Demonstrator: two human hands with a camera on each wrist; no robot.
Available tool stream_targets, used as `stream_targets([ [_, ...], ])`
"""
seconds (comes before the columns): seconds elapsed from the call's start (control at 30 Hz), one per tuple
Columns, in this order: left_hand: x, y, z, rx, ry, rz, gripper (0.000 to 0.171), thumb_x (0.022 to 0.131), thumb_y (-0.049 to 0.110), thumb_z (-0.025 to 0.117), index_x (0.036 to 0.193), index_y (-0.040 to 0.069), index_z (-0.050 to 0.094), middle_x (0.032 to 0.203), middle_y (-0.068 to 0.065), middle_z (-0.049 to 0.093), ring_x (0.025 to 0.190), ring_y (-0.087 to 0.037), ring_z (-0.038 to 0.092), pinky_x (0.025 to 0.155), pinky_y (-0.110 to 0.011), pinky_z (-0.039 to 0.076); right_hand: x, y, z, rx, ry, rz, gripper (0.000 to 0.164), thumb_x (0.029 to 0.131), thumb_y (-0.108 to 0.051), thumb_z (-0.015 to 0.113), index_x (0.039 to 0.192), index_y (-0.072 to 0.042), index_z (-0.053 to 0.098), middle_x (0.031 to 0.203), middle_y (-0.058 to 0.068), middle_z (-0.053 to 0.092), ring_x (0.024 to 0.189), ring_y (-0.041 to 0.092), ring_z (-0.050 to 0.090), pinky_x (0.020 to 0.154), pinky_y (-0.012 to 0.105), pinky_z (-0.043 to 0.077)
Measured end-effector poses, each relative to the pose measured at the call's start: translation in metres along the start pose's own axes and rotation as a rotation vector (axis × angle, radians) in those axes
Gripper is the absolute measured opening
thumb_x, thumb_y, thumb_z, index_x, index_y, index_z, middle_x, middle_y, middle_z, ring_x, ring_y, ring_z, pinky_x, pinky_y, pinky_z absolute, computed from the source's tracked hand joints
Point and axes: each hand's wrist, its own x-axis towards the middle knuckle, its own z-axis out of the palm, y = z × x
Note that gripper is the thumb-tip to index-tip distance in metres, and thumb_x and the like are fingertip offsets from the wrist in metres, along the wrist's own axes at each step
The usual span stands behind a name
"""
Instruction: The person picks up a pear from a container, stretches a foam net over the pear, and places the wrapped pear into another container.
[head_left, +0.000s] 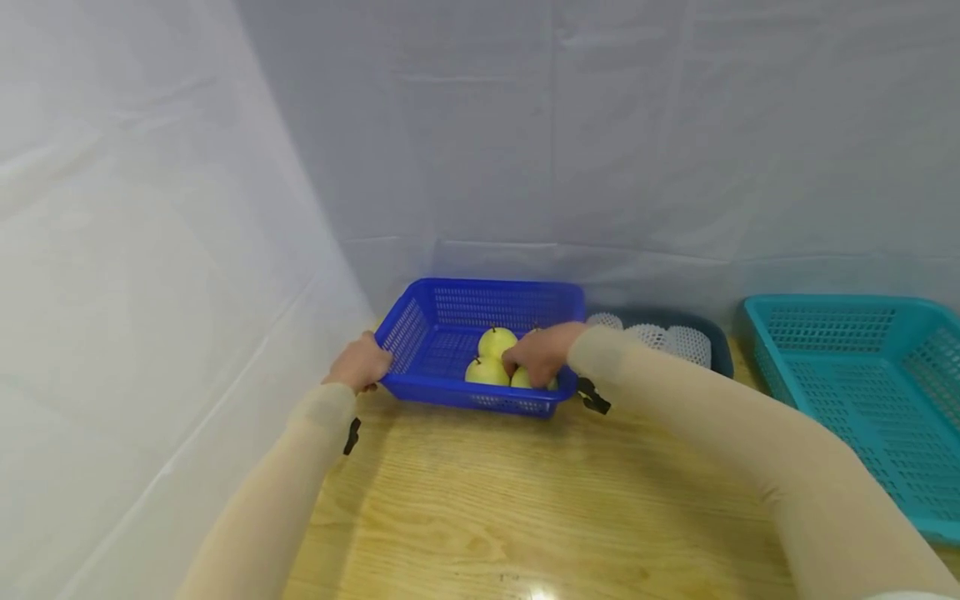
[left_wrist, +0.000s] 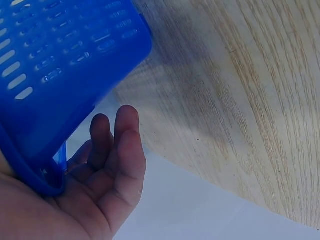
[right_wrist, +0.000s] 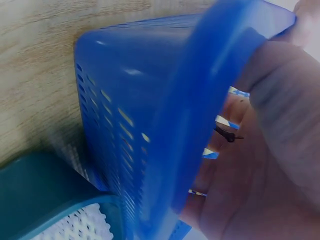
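Note:
A blue plastic basket (head_left: 427, 390) stands on the wooden table by the back wall, with several yellow pears (head_left: 497, 342) grouped in its right part. My left hand (head_left: 360, 363) grips the basket's left rim; in the left wrist view its fingers (left_wrist: 131, 155) curl beneath that rim. Reaching over the right rim, my right hand (head_left: 546, 353) holds a pear (head_left: 522, 378) in the front right corner, its fingers bent down round the fruit. A dark stem (right_wrist: 229, 134) shows near the palm in the right wrist view, while the rim hides most of the fingertips.
Right of the blue basket sits a dark green container (head_left: 722, 354) with white foam nets (head_left: 688, 345) in it. A turquoise basket (head_left: 780, 379) stands farther right. White sheeting (head_left: 570, 150) rises behind and on the left. Wooden tabletop (head_left: 487, 500) stretches in front.

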Motion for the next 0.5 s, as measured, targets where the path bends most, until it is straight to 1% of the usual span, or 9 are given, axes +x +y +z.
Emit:
stream_targets([
  [0.07, 0.0024, -0.0007, 0.0011, -0.009, -0.009, 0.002, 0.057, 0.097, 0.019, 0.043, 0.145, -0.008, 0.026, 0.094, -0.020, 0.061, 0.063, -0.025, 0.063, 0.047, -0.030, 0.049, 0.0012, 0.0004, 0.0015, 0.005, 0.002, 0.005, 0.053, 0.090, 0.001, 0.050, 0.136, -0.024, 0.057, 0.120, -0.002, 0.058, 0.078, 0.013, 0.051, 0.062, 0.026, 0.043],
  [0.2, 0.0046, -0.0026, 0.0019, -0.004, -0.001, 0.006, 0.056, 0.097, 0.018, 0.044, 0.143, -0.008, 0.027, 0.092, -0.019, 0.061, 0.060, -0.023, 0.061, 0.046, -0.029, 0.047, 0.0027, 0.0008, 0.0027, -0.011, 0.026, -0.020, 0.054, 0.090, 0.001, 0.052, 0.138, -0.022, 0.059, 0.124, -0.002, 0.061, 0.086, 0.015, 0.054, 0.065, 0.026, 0.045],
  [0.33, 0.0038, -0.0033, 0.0011, -0.001, 0.011, 0.018, 0.052, 0.095, 0.016, 0.045, 0.139, -0.008, 0.030, 0.090, -0.018, 0.061, 0.059, -0.023, 0.061, 0.046, -0.030, 0.048, 0.0038, 0.0023, 0.0035, -0.027, 0.046, -0.047, 0.055, 0.090, 0.001, 0.053, 0.139, -0.022, 0.061, 0.125, -0.002, 0.063, 0.090, 0.016, 0.056, 0.065, 0.025, 0.046],
  [0.5, 0.0022, -0.0007, 0.0013, -0.013, 0.007, 0.023, 0.052, 0.096, 0.014, 0.044, 0.140, -0.009, 0.030, 0.092, -0.019, 0.061, 0.061, -0.023, 0.062, 0.055, -0.037, 0.055, 0.0034, 0.0054, 0.0048, -0.017, 0.062, -0.065, 0.054, 0.088, 0.001, 0.055, 0.136, -0.021, 0.063, 0.120, -0.003, 0.064, 0.087, 0.014, 0.056, 0.062, 0.024, 0.046],
])
